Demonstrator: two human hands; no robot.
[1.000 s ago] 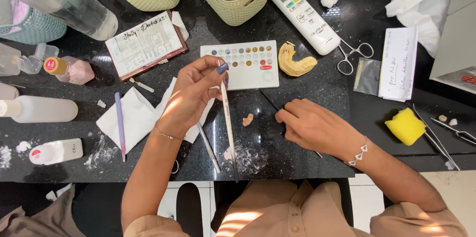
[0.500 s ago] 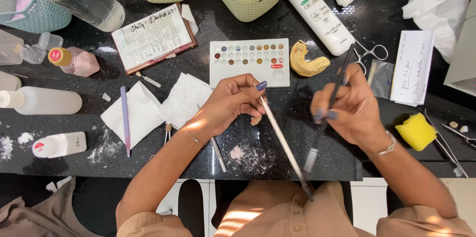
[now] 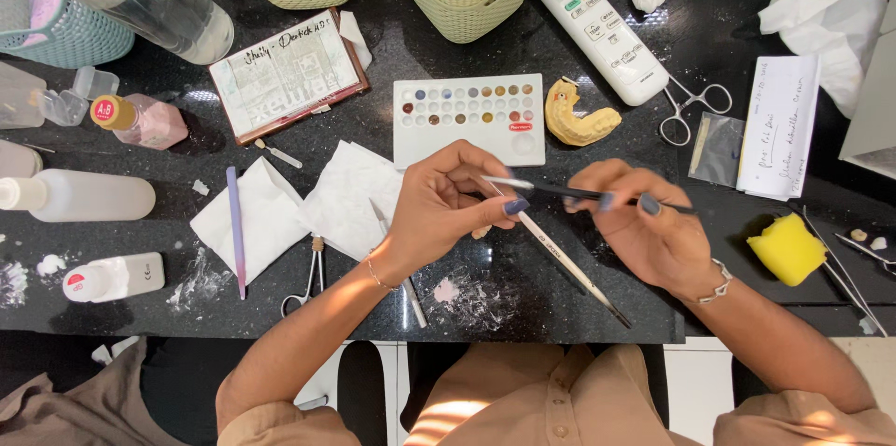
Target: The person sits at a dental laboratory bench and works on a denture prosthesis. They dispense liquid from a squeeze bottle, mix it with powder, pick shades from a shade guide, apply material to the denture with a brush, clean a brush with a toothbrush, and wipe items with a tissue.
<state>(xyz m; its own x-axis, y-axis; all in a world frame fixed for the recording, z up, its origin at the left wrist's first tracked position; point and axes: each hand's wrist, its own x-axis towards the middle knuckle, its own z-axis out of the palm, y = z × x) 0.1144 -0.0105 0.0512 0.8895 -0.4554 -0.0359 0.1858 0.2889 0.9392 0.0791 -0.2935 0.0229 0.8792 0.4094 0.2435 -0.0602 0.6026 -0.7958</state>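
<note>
Seen from above, a person's left hand (image 3: 446, 208) pinches the pale tip of a thin black-handled brush (image 3: 579, 192), while the right hand (image 3: 644, 231) grips its dark handle. Both hands hover just below a white rectangular plastic palette with small round colour wells (image 3: 469, 118). A yellow plaster dental cast (image 3: 581, 116) lies just right of the palette.

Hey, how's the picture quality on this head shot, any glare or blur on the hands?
Head view: both hands, left hand and right hand, look sharp; the black countertop shows small glints; a bright sun patch falls on the shirt at the bottom.
</note>
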